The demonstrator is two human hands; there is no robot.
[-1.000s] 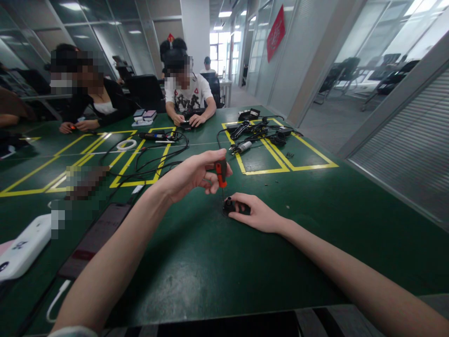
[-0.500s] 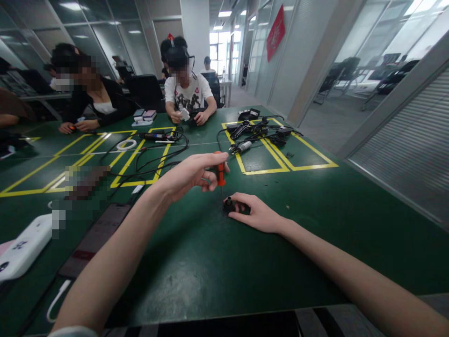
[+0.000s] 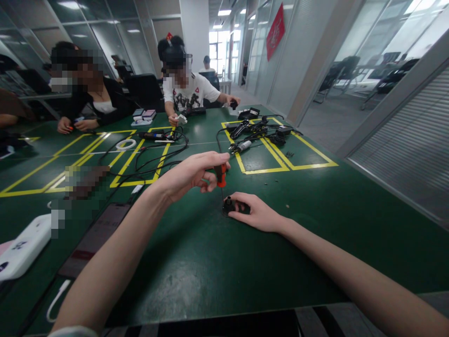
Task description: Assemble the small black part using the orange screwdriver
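Observation:
My left hand (image 3: pixel 191 175) is closed round a small screwdriver with an orange and black handle (image 3: pixel 220 174), held upright with its thin shaft pointing down. The tip meets a small black part (image 3: pixel 228 205) that rests on the green table (image 3: pixel 210 262). My right hand (image 3: pixel 255 213) lies on the table with its fingers pinching that black part from the right side and holding it in place. Both forearms reach in from the near edge.
Black cables and tools (image 3: pixel 259 128) lie in a yellow-taped square at the back right. More cables (image 3: pixel 154 154) sprawl centre-left. A white device (image 3: pixel 23 250) and a dark phone (image 3: pixel 93 238) sit at the left. Two people sit at the far side.
My left hand's fingers have shifted round the screwdriver handle while it stays over the black part. The person in the white shirt has stretched an arm out to the right.

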